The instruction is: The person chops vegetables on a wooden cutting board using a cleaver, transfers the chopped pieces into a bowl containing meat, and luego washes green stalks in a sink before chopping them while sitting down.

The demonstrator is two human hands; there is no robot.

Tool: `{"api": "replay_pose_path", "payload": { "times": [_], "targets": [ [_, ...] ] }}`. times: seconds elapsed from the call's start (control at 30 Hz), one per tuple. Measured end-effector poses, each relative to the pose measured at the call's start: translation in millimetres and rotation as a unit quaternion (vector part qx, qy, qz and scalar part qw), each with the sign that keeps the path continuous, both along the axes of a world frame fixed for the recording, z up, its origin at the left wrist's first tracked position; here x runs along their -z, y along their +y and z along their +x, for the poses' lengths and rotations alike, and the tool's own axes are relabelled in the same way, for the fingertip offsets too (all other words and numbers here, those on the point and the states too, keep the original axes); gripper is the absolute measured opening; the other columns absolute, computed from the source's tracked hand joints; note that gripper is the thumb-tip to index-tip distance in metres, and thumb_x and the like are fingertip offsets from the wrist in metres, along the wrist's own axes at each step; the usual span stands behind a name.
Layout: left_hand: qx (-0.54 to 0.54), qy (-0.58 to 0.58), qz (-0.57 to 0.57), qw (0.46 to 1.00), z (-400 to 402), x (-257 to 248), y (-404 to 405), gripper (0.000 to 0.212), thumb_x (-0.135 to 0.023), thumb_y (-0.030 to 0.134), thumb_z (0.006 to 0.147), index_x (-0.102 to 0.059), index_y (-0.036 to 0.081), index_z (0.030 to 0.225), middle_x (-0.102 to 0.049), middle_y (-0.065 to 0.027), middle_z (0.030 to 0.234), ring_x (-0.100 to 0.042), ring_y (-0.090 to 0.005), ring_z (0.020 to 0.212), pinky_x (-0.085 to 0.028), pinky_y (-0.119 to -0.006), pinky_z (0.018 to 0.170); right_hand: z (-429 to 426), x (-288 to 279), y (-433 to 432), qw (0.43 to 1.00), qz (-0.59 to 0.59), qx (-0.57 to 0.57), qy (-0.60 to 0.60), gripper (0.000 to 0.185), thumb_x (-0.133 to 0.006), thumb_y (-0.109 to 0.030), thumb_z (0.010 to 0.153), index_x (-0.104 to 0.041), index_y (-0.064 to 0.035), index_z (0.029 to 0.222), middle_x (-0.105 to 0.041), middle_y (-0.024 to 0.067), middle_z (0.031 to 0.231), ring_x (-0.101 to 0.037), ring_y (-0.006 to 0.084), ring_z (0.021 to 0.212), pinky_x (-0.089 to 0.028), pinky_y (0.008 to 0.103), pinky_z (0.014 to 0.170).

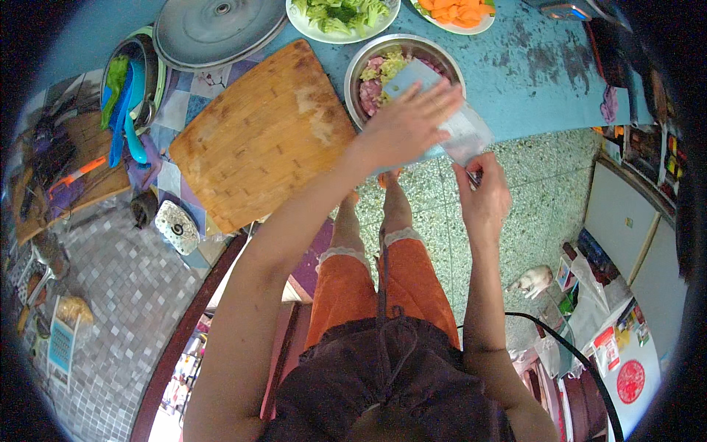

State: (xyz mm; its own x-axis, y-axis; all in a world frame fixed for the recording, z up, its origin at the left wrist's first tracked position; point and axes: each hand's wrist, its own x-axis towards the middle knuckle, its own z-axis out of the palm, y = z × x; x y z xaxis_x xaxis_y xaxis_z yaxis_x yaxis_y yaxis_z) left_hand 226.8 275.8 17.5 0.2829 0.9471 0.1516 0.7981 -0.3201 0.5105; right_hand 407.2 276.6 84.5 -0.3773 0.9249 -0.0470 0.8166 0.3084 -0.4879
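My right hand [483, 188] grips the handle of a broad-bladed cleaver [468, 132]. The blade slants up and left over a stainless steel bowl [352, 105], and a hole shows near its far corner. Pink minced meat [370, 95] and pale yellow-green chopped bits [393, 63] lie inside the bowl, partly hidden by the blade. Blurred by motion, my left hand [417, 119] is across the flat of the blade with its fingers spread. Whether it touches the metal I cannot tell.
A wooden cutting board [265, 132] lies left of the bowl. Behind are plates of broccoli [342, 16] and sliced carrot [455, 11], plus a large round lid [221, 33]. A basin [152, 94] holds blue utensils. On the floor at right lies a cat [533, 280].
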Motion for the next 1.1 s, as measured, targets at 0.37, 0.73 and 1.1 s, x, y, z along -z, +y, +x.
{"api": "replay_pose_path", "payload": {
  "times": [0.37,0.73,1.1],
  "targets": [
    [-0.165,-0.074,-0.019,0.983,-33,41,-9,0.047,-0.049,0.024,0.089,-0.041,-0.001,0.128,-0.037,-0.0148,0.137,-0.032,-0.0279,0.129,-0.025,-0.039,0.106,26,-4,-23,0.963,-0.111,0.220,0.109,0.024,-0.066,-0.018,0.081,-0.054,-0.0028,0.095,-0.059,0.0073,0.081,-0.055,0.0132,0.068,-0.046,0.0268,0.063],
    [-0.310,-0.856,-0.207,0.359,-24,-4,-10,0.059,-0.023,0.050,0.093,-0.042,0.006,0.127,-0.048,-0.0131,0.127,-0.043,-0.0276,0.120,-0.031,-0.042,0.102,-16,-1,-32,0.883,-0.368,0.129,0.263,0.023,-0.056,-0.025,0.089,-0.061,-0.0025,0.086,-0.047,-0.0039,0.058,-0.039,0.0028,0.050,-0.031,0.0195,0.043],
    [-0.202,-0.901,-0.244,0.296,-40,-3,-41,0.081,-0.013,0.062,0.088,-0.023,-0.004,0.135,-0.026,-0.0183,0.141,-0.019,-0.0298,0.133,-0.013,-0.040,0.110,-25,15,-5,0.923,-0.304,0.153,0.179,0.027,-0.058,-0.028,0.087,-0.062,-0.0013,0.080,-0.048,-0.0020,0.054,-0.040,0.0059,0.049,-0.033,0.0229,0.045]
  ]
}}
